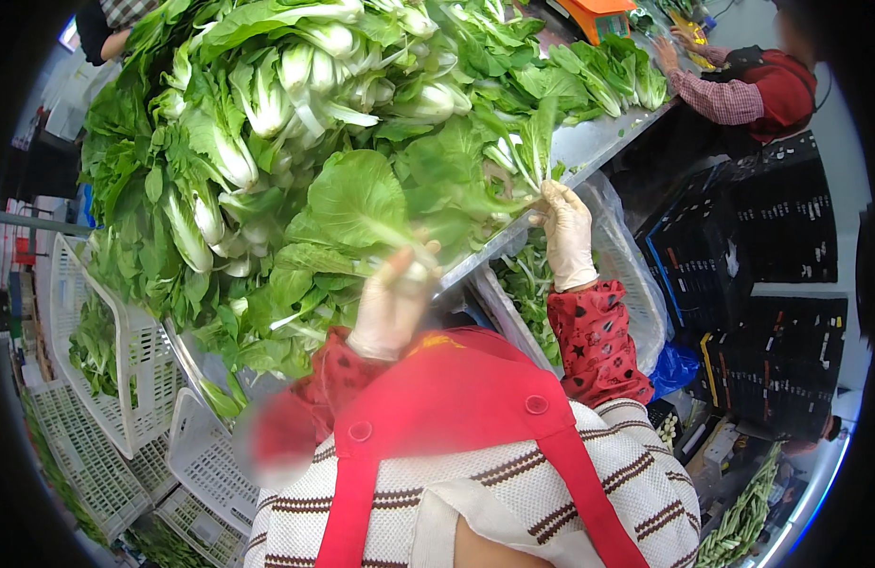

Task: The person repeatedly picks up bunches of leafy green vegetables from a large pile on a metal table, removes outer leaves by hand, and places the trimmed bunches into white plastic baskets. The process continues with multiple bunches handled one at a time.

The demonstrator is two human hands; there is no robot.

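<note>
Gloved in pale, thin material, my left hand (393, 302) is closed around the white base of a leafy green head (359, 202), partly blurred, over the table. My right hand (565, 231), in the same kind of glove, pinches the stem end of some green leaves (537, 145) at the metal table's edge (473, 263). Beyond both hands lies a large heap of leafy greens with thick white stems (267, 92). Loose leaves lie at the near side of the heap, left of my left hand.
Below the edge, a lined white basket (626, 263) stands beside a container of leaves (526, 298). White plastic crates (146, 376) are at left, black crates (785, 206) at right. A co-worker (757, 92) stands upper right near an orange scale (601, 14); another person's arm (114, 44) shows upper left.
</note>
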